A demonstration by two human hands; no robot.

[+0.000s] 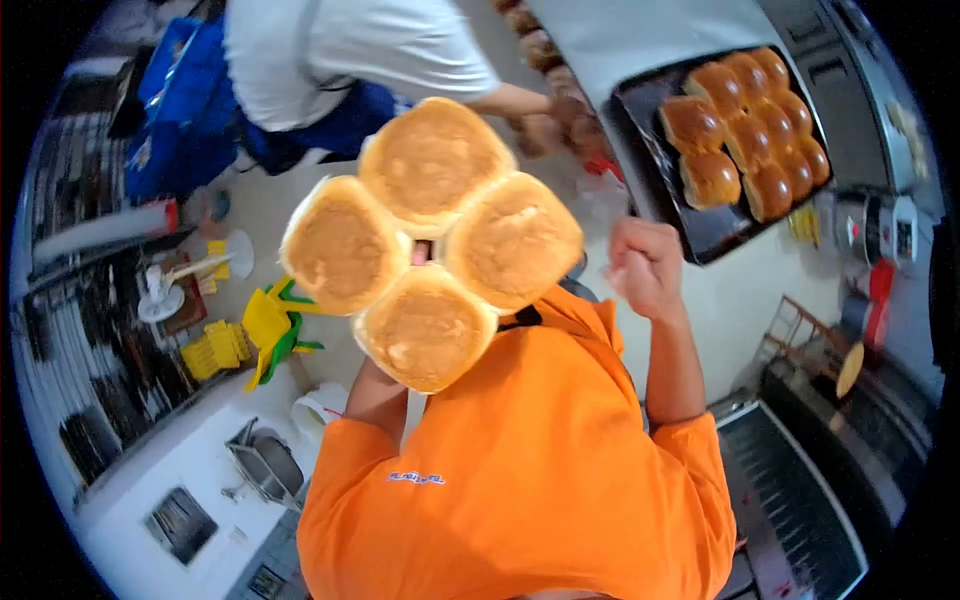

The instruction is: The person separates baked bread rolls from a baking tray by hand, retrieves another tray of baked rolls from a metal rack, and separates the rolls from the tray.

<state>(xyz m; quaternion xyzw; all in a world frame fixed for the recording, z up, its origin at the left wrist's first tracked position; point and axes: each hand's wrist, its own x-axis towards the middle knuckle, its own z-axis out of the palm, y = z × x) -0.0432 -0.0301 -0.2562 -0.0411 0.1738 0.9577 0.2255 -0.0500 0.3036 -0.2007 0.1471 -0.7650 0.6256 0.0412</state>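
Note:
A cluster of several joined bread buns [430,160] is held up in front of me, with pale brown undersides facing the camera. My left hand [422,254] is behind and under the cluster; only a bit of skin shows through the central gap, and its forearm comes out below. To the right, my right hand [645,268] is raised with its fingers curled into a fist, apart from the buns. Nothing shows in it. Just beyond this hand lies a black baking tray [648,125] carrying glossy brown buns [750,135] in a joined block.
The tray rests on a grey table [600,35]. Across from me a person in a white shirt [350,60] reaches toward brown breads [540,130] by the table's edge. Yellow and green stools [262,330] stand at left, near a loaded rack [90,350].

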